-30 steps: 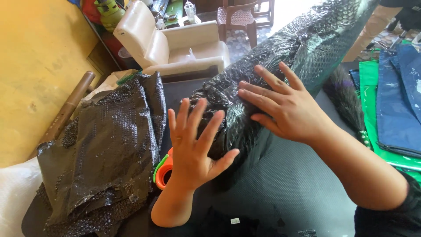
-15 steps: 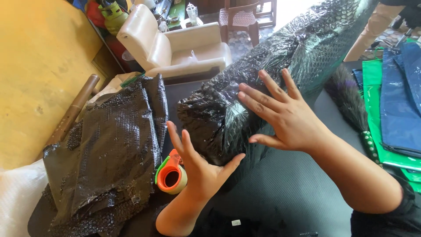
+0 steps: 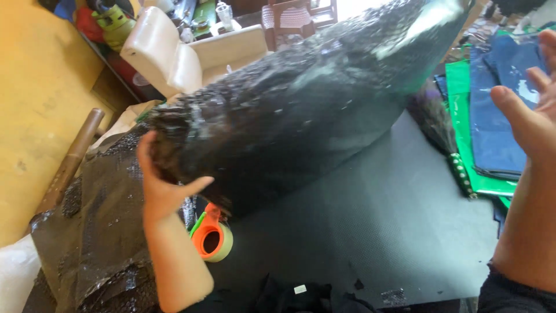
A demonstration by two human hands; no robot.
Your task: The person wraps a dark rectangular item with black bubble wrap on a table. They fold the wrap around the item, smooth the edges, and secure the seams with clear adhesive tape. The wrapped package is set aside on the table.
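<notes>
A long bundle wrapped in black bubble wrap [image 3: 301, 110] lies across the dark bench [image 3: 370, 232], its long axis running from the near left end up to the far right, where it leaves the top of the view. The near end points toward the yellow wall and hangs over a loose heap of black bubble wrap [image 3: 92, 232].

The left hand [image 3: 159, 188] presses against that near end, its grip spread wide with fingers apart and the palm cupping the end rather than clamped around anything. The right hand [image 3: 530, 110] is lifted off the bundle at the right edge, open and holding nothing.

The whole visible length of the bundle already wears its wrap, so the covering looks largely done. The near end seems still to need closing; whether it is taped I cannot tell. An orange tape dispenser [image 3: 211, 237] stands on the bench just beside the left forearm. Green and blue bags [image 3: 486, 116] lie at the right.
</notes>
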